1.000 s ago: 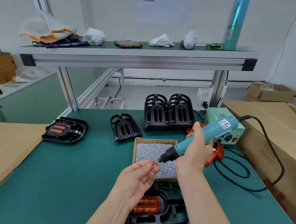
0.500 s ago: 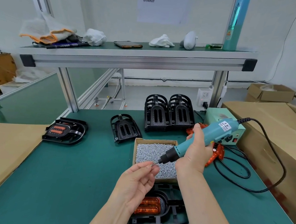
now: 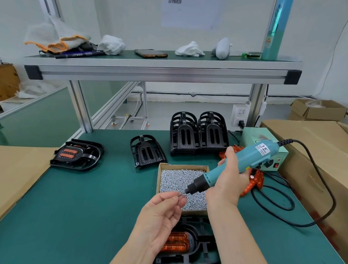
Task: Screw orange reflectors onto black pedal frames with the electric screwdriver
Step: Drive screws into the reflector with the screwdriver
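Hands: right (image 3: 229,181) grips teal screwdriver (image 3: 236,166); left (image 3: 160,218) pinches a screw (image 3: 182,195) at its tip, above screw box (image 3: 182,180).

1. The left hand (image 3: 160,218) is raised with the palm turned up, at the end of a bare left forearm (image 3: 132,256) that comes in from the bottom of the view.
2. Its thumb and forefinger pinch a small screw (image 3: 181,195) at their tips. The other fingers curl loosely over the palm.
3. The right hand (image 3: 228,181) is just right of the left and a little beyond it. Its fingers are wrapped round the electric screwdriver (image 3: 249,159), with the thumb lying up along the barrel.
4. The bare right forearm (image 3: 241,242) rises from the lower right, near the left wrist but apart from it.
5. The right wrist tilts the tool down-left, bringing its tip right to the left fingertips.
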Demonstrator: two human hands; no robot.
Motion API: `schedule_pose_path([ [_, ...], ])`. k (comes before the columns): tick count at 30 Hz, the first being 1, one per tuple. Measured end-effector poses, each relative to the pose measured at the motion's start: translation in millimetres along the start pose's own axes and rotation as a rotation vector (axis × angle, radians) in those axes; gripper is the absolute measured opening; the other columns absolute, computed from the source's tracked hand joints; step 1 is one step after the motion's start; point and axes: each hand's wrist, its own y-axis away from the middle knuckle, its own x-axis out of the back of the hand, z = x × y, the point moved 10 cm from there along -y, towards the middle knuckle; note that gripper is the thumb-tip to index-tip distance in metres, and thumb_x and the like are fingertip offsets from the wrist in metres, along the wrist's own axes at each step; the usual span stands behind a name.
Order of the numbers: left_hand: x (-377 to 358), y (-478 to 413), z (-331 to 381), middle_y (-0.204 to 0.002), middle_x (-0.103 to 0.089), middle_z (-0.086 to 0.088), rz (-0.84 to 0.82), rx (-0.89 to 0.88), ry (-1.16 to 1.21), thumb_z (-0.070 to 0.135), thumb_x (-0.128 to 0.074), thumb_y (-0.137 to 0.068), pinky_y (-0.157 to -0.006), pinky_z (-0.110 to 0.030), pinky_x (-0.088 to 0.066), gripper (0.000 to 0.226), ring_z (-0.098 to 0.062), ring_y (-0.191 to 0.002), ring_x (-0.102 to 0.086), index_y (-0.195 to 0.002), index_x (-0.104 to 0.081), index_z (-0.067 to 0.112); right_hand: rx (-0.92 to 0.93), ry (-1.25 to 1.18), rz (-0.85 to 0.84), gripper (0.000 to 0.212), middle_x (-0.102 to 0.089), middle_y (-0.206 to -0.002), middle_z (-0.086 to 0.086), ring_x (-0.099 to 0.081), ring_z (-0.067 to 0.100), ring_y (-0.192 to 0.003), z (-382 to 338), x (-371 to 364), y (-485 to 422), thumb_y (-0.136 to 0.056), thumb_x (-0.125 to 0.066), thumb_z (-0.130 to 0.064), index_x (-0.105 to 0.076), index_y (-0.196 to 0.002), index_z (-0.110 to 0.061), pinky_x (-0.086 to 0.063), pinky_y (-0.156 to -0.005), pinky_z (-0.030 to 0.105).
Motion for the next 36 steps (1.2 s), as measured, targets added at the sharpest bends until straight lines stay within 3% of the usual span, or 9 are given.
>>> schedule_pose_path([
  [6, 0.4, 5.0, 15.3, -0.093, -0.072, -0.02, 0.004, -0.268, -0.163, -0.01, -0.064, -0.082, -0.068, -0.022, -0.057, 0.012, -0.026, -0.087, -0.073, -0.085, -0.07, 0.0, -0.017, 0.018, 0.038, 0.017, -0.056, -0.06, -0.014, -0.056, 0.001, -0.053, 2.8, 2.1, 2.6, -0.086, -0.076, -0.029, -0.06, -0.088, -0.027, -0.048, -0.055, 0.019],
  [12, -7.4, 25.6, 33.4, -0.084, -0.075, -0.008, 0.034, -0.605, -0.582, -0.006, -0.068, -0.085, -0.08, -0.026, -0.056, 0.027, -0.023, -0.087, -0.072, -0.081, -0.076, 0.019, -0.15, 0.014, 0.121, 0.02, -0.059, -0.077, -0.006, -0.061, 0.001, -0.055, 17.0, 18.8, 3.5, -0.084, -0.077, -0.033, -0.063, -0.097, -0.029, -0.049, -0.06, 0.026],
  [16, -9.2, 33.3, 35.8, -0.085, -0.075, 0.002, 0.021, -0.687, -0.809, -0.004, -0.068, -0.085, -0.085, -0.029, -0.055, 0.04, -0.02, -0.087, -0.071, -0.084, -0.077, 0.035, -0.151, 0.035, 0.118, 0.018, -0.058, -0.076, -0.006, -0.06, -0.001, -0.051, 18.8, 25.2, 5.8, -0.083, -0.077, -0.031, -0.062, -0.094, -0.028, -0.048, -0.061, 0.027],
  [20, -16.7, 38.8, 41.5, -0.088, -0.074, 0.016, -0.019, -0.754, -1.044, -0.002, -0.068, -0.084, -0.086, -0.009, -0.047, 0.056, -0.004, -0.089, -0.069, -0.113, -0.068, 0.046, -0.111, 0.069, 0.079, 0.018, -0.056, -0.073, -0.005, -0.056, 0.003, -0.054, 14.1, 23.7, 9.3, -0.084, -0.076, -0.029, -0.06, -0.091, -0.023, -0.047, -0.064, 0.027],
  [27, -10.3, 42.5, 41.8, -0.107, -0.063, 0.039, -0.075, -0.734, -1.334, 0.017, -0.071, -0.081, -0.1, -0.016, -0.038, 0.068, 0.008, -0.11, -0.059, -0.13, -0.049, 0.059, 0.021, 0.127, -0.024, 0.019, -0.056, -0.061, -0.013, -0.053, 0.003, -0.055, 0.2, 17.2, 16.7, -0.087, -0.075, -0.023, -0.058, -0.093, -0.018, -0.046, -0.061, 0.022],
  [32, 10.0, 60.3, 38.3, -0.121, -0.056, 0.025, -0.138, -0.862, -1.521, 0.039, -0.063, -0.08, -0.103, -0.032, -0.041, 0.048, -0.006, -0.119, -0.052, -0.127, -0.056, 0.041, 0.141, 0.212, -0.16, 0.018, -0.057, -0.062, -0.011, -0.052, 0.006, -0.057, -11.4, 11.8, 28.2, -0.087, -0.077, -0.019, -0.059, -0.085, -0.019, -0.046, -0.055, 0.018],
  [36, 22.8, 55.8, 17.6, -0.132, -0.031, 0.026, -0.23, -0.811, -1.693, 0.065, -0.064, -0.072, -0.106, -0.021, -0.028, 0.071, 0.0, -0.128, -0.033, -0.133, -0.048, 0.032, 0.229, 0.286, -0.266, 0.021, -0.052, -0.055, -0.018, -0.048, 0.0, -0.051, -14.6, 4.8, 44.4, -0.078, -0.078, -0.027, -0.058, -0.077, -0.02, -0.043, -0.05, 0.016],
])
